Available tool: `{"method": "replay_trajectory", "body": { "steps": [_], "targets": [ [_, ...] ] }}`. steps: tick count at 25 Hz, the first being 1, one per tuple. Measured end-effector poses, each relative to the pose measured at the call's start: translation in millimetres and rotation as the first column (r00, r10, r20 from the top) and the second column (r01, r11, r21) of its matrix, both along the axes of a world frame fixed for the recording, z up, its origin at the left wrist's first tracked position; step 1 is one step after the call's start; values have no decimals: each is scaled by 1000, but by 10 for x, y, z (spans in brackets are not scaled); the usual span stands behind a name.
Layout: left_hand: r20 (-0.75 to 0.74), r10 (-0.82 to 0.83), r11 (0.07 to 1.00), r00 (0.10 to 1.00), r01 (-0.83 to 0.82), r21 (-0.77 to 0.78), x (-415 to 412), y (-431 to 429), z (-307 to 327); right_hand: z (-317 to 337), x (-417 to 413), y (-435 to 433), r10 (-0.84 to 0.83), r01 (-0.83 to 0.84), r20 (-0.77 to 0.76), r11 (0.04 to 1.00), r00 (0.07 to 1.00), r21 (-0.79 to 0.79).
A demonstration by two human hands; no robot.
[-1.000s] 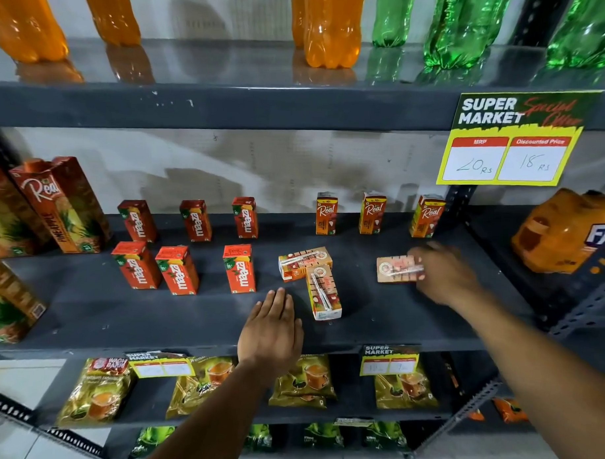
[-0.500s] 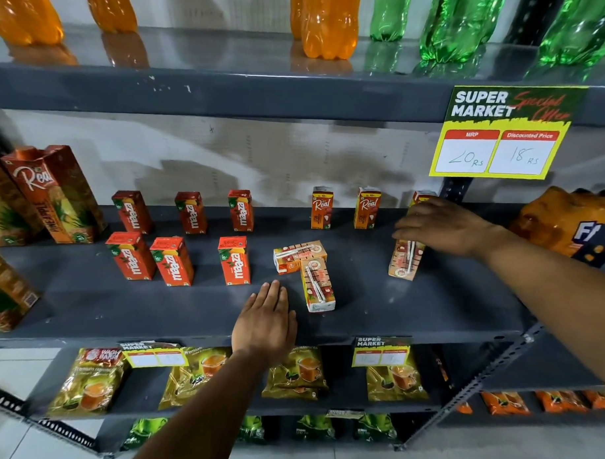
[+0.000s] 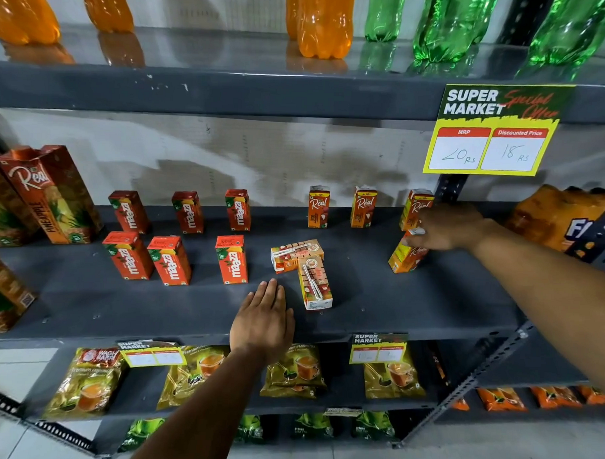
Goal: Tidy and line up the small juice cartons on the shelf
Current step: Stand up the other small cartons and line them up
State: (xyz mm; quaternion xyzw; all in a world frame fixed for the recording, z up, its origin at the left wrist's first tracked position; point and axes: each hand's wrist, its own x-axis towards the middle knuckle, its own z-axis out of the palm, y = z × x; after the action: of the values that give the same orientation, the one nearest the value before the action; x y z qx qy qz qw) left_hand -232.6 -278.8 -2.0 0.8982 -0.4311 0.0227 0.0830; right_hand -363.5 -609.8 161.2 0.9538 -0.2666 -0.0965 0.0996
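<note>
Head view: right hand (image 3: 447,227) grips upright orange juice carton (image 3: 407,255), slightly tilted.

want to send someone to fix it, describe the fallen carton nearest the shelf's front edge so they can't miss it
Find the dark grey middle shelf below the yellow price sign. Near its centre two small cartons lie flat in an L; take the fallen carton pointing toward the front edge, just right of the left hand. Unlike the upright red cartons beside it, it lies on its side with a straw showing on top.
</note>
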Motion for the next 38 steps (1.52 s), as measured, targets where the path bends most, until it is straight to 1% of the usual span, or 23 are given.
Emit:
{"method": "replay_trajectory", "body": {
  "steps": [3,5,7,9,10,11,12,13,14,15,17,19,21,23,26,29,31,33,35,36,38],
  "targets": [
    [-1,-2,1000,1000,2,-2,2,0,-2,-96,38,35,-104,103,20,995,994,11],
    [-2,-3,1000,1000,3,-4,2,7,-3,-91,46,80,-134,133,17,991,991,17],
    [-8,-2,1000,1000,2,-6,2,11,-8,-35,41,146,-156,155,63,988,986,30],
    [-12,-4,1000,1000,4,-10,2,12,-13,3,40,292,-117,122,231,993,966,-6],
    [-12,-7,1000,1000,6,-14,4,7,-14,-5,42,417,-88,85,336,996,938,25],
    [-12,-8,1000,1000,8,-14,6,3,-15,-42,47,580,-87,41,422,992,902,118],
    [-11,-6,1000,1000,5,-14,8,3,-17,-110,55,781,-117,-4,467,968,876,250],
    [-8,-3,1000,1000,3,-12,8,7,-20,-212,59,1003,-158,-37,475,926,866,376],
    [-7,-4,1000,1000,4,-7,8,10,-19,-360,63,1219,-189,-57,462,882,866,468],
    [-10,-6,1000,1000,6,-2,6,14,-18,-544,60,1427,-214,-65,455,849,864,524],
    [-14,-6,1000,1000,6,-3,11,15,-24,-892,73,1769,-300,-37,474,814,828,580],
    [-11,-8,1000,1000,8,-12,8,8,-21,-1121,152,1974,-358,39,503,841,787,539],
    [-10,-26,1000,1000,25,-18,7,12,-18,-1224,294,2087,-362,115,510,885,781,451],
    [-19,-36,999,999,36,-14,10,31,-15,-1249,401,2152,-391,177,494,888,776,424],
    [-17,-47,999,999,46,-24,8,30,-15,-1256,492,2125,-421,228,476,882,772,412],
    [-25,-39,999,999,39,-23,17,26,-28,-1178,581,2062,-482,287,395,841,782,459],
    [-24,-37,999,999,36,-22,24,30,-19,-1125,595,1996,-501,293,304,795,810,531],
    [-31,-44,999,999,44,-20,29,31,-13,-1078,523,1895,-503,282,256,761,826,584],
    [-35,-42,999,999,41,-21,30,32,-27,-1047,412,1779,-520,271,281,748,807,606],
    [-37,-40,999,999,40,-23,31,28,-33,-1041,362,1718,-539,256,320,740,780,622],
    [-35,-39,999,999,38,-26,38,23,-47,-1040,310,1593,-596,208,422,712,683,670]
  ]
}}
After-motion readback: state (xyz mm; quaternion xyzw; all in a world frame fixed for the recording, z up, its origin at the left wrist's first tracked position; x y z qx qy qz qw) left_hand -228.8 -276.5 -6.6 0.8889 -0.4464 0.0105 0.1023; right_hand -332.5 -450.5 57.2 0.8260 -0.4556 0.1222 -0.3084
